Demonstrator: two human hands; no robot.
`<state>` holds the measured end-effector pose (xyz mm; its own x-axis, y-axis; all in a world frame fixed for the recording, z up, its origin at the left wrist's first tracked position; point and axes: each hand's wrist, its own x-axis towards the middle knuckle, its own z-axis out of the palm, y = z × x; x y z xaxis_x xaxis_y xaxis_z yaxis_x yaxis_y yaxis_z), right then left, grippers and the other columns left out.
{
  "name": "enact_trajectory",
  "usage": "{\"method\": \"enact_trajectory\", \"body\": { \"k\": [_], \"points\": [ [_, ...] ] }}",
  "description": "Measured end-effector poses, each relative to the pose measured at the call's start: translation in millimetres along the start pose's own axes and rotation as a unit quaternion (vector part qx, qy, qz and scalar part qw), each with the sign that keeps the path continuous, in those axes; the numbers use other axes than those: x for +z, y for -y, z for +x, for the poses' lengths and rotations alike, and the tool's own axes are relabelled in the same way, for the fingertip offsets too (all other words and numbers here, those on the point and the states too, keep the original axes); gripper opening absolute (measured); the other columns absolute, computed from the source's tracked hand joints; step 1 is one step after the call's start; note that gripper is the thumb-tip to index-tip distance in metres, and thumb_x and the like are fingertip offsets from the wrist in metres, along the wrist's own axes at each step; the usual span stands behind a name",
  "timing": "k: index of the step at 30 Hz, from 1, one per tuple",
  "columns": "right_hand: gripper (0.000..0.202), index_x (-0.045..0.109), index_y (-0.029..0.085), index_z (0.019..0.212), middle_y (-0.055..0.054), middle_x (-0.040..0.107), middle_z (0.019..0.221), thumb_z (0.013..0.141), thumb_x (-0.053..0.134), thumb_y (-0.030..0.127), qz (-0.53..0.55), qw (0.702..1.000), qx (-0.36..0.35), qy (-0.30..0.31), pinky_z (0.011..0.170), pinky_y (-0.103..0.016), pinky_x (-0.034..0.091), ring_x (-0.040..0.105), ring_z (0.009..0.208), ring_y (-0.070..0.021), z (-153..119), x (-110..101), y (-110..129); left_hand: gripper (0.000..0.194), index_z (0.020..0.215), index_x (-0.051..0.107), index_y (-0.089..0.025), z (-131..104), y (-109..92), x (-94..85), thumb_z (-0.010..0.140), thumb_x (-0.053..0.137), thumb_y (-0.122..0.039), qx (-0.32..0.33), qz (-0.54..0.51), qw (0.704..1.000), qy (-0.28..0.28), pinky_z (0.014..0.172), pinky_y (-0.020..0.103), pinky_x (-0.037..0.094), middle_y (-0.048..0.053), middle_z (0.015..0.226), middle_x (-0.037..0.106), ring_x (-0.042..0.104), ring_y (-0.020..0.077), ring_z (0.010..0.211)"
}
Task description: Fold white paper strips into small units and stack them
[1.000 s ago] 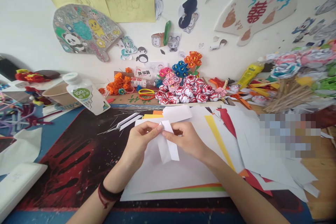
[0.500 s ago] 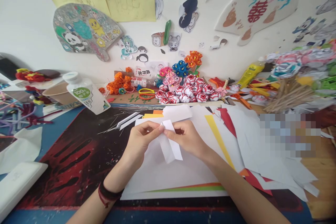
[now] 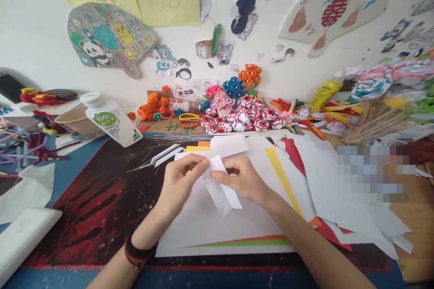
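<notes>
Between my hands is a folded white paper strip (image 3: 226,189), its two tails hanging down and spreading slightly apart. My left hand (image 3: 185,180) pinches the strip's upper left edge between thumb and fingertips. From the other side my right hand (image 3: 240,174) grips it, the thumb lying flat across its front and the fingers behind. Both hands are above a stack of white paper sheets (image 3: 190,226), with green and orange edges showing at the front. Just beyond the hands lies a small pile of white paper pieces (image 3: 228,144).
Red-and-white paper roses (image 3: 247,115) are heaped at the back, beside orange flowers (image 3: 154,106). A white bottle (image 3: 113,119) leans at the left, near a white case (image 3: 29,244). Loose white sheets (image 3: 335,194) and a yellow strip (image 3: 283,180) lie to the right.
My left fingers have shifted slightly left and up, to the strip's edge. The strip's tails have swung a little to the right and hang lower. My right hand has barely moved.
</notes>
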<state>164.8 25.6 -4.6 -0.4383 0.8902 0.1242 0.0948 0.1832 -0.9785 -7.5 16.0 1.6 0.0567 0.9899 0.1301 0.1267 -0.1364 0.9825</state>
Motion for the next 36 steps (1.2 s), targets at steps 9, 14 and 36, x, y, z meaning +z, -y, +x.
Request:
{"method": "enact_trajectory", "body": {
  "k": [9, 14, 36],
  "points": [
    [0.032, 0.056, 0.013, 0.058, 0.002, 0.04, 0.058, 0.079, 0.059, 0.037, -0.016, 1.0, 0.008, -0.01, 0.049, -0.023, 0.029, 0.035, 0.056, -0.0097, 0, 0, 0, 0.023, 0.072, 0.061, -0.018, -1, -5, -3.8, 0.088, 0.052, -0.032, 0.062, 0.14, 0.987, 0.04, 0.062, 0.024, 0.037, 0.0, 0.071, 0.061, 0.05, 0.0138, 0.066],
    [0.033, 0.06, 0.013, 0.06, 0.0, 0.043, 0.057, 0.079, 0.06, 0.04, -0.027, 1.0, 0.009, -0.011, 0.048, -0.023, 0.029, 0.037, 0.056, -0.0109, 0, 0, 1, 0.021, 0.073, 0.057, -0.018, -2, -6, -1.1, 0.089, 0.05, -0.029, 0.087, 0.15, 0.984, 0.042, 0.061, 0.023, 0.037, 0.0, 0.069, 0.056, 0.047, 0.0137, 0.064],
    [0.035, 0.049, 0.015, 0.055, 0.003, 0.035, 0.059, 0.079, 0.06, 0.038, 0.008, 1.0, 0.004, -0.003, 0.05, -0.023, 0.029, 0.032, 0.056, -0.0091, -2, -2, 3, 0.026, 0.064, 0.043, -0.021, -13, 1, 3.9, 0.089, 0.047, -0.025, 0.151, 0.243, 0.958, 0.009, 0.053, 0.026, 0.027, -0.002, 0.056, 0.04, 0.036, 0.0129, 0.052]
  ]
}}
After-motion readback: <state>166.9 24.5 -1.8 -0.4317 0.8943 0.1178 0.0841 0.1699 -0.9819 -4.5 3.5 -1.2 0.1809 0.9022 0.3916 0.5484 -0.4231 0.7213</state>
